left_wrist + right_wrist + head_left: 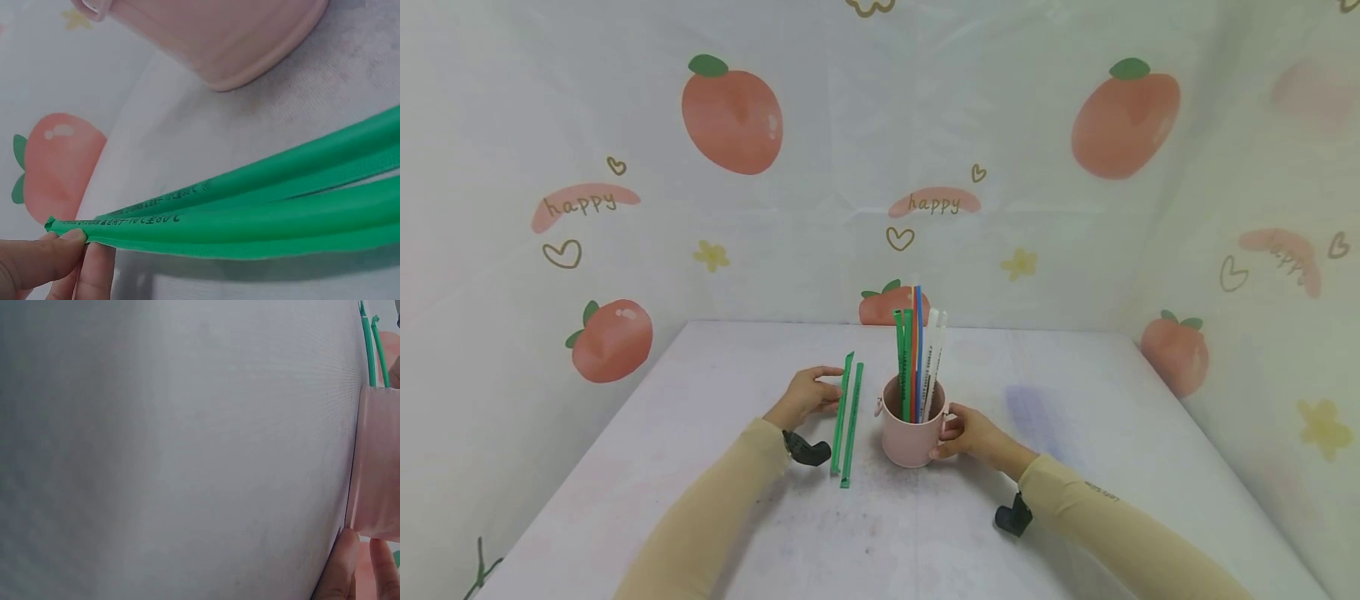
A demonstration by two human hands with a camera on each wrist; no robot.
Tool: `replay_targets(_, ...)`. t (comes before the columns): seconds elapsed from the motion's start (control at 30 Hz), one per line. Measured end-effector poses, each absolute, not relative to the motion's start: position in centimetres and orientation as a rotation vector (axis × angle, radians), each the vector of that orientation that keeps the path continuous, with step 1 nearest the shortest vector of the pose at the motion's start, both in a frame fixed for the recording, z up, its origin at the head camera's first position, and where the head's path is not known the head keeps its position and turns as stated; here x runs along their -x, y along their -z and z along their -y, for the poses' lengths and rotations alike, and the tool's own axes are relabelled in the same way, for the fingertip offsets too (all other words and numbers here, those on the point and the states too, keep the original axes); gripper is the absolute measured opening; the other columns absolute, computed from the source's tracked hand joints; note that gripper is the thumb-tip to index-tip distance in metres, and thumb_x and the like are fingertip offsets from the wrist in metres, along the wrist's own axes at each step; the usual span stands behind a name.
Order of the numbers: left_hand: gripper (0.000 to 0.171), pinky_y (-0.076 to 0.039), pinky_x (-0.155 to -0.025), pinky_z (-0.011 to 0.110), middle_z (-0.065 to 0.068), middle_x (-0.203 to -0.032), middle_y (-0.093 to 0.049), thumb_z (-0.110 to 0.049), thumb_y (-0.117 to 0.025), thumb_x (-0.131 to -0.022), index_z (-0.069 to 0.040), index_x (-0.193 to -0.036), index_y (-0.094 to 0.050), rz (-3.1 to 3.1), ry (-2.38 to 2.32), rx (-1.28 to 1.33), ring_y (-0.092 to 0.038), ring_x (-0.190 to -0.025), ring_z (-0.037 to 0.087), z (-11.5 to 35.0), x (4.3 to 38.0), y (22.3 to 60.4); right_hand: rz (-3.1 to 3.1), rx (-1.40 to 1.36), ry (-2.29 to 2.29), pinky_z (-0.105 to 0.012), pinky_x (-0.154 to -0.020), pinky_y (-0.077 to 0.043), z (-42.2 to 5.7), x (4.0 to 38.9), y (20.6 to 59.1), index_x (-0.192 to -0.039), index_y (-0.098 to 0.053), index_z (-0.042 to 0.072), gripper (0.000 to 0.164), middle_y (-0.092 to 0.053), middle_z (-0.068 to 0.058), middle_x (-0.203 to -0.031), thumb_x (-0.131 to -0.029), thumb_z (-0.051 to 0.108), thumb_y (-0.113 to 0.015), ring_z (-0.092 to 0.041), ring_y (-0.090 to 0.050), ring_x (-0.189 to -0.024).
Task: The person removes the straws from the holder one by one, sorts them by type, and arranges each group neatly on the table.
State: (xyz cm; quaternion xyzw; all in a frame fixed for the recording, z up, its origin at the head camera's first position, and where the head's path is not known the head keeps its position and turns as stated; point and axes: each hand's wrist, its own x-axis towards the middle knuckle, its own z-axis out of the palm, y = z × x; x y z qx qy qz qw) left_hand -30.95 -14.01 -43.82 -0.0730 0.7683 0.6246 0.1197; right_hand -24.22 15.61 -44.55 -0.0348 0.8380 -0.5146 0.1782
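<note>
Between the table's (910, 542) left and right edges, the head view shows two green straws (842, 417) left of a pink cup (910, 444), which the right hand (977, 435) touches, whether gripping I cannot tell. The left wrist view makes plain that the left hand (37, 265) pinches one straw's far end, a sensible hold on something probably light and bendable; the right wrist view adds fingertips (344, 550) against the cup near its base.

A small pale-pink bucket-shaped cup (912, 445) stands upright, the right hand (973, 435) gripping its side, with slender green, orange-red, blue and white straws (919, 358) poking up from its mouth. Just beside it lies a long green straw in a printed wrapper (852, 425), and the left hand (811, 392) pinches a matching green straw (841, 425) near its far end.
</note>
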Motion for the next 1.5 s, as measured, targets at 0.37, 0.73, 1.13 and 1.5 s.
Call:
replay_targets(0.37,0.046,-0.057,-0.061,0.023,0.012,-0.092,-0.066,0.005,-0.065,-0.086,-0.008,-0.13,-0.06,-2.306,-1.781,0.277,-0.063,-0.067,0.011,13.6,30.9,44.7,-2.359,0.132,1.472,-0.035,-0.093,-0.053,-15.7,24.2,44.5,-0.143,-0.032,-0.011,0.089,-0.062,-0.017,-0.11,-0.073,0.005,-0.084,-0.02,-0.062,-0.098)
replay_targets(0.73,0.045,-0.057,-0.059,0.022,0.013,-0.093,-0.067,0.006,-0.066,-0.084,-0.005,-0.128,-0.062,-2.374,-1.699,0.26,-0.061,-0.067,0.011,13.4,31.2,45.0,-2.358,0.145,1.459,-0.036,-0.093,-0.053,-15.8,24.3,44.6,-0.144,-0.032,-0.01,0.088,-0.061,-0.017,-0.11,-0.074,0.006,-0.084,-0.02,-0.061,-0.099)
replay_targets(1.13,0.044,-0.056,-0.058,0.022,0.013,-0.088,-0.067,0.006,-0.067,-0.081,-0.005,-0.124,-0.064,-2.478,-1.606,0.221,-0.061,-0.062,0.011,13.1,31.1,45.1,-2.376,0.119,1.446,-0.041,-0.098,-0.051,-15.7,24.2,44.5,-0.144,-0.032,-0.01,0.088,-0.062,-0.017,-0.112,-0.074,0.006,-0.083,-0.021,-0.062,-0.1)
replay_targets(1.5,0.043,-0.056,-0.056,0.022,0.013,-0.087,-0.067,0.005,-0.068,-0.081,-0.005,-0.122,-0.066,-2.49,-1.555,0.235,-0.061,-0.058,0.01,13.1,31.4,45.2,-2.377,0.079,1.447,-0.044,-0.101,-0.048,-15.6,24.3,44.7,-0.145,-0.03,-0.011,0.089,-0.061,-0.018,-0.113,-0.074,0.005,-0.083,-0.022,-0.061,-0.101)
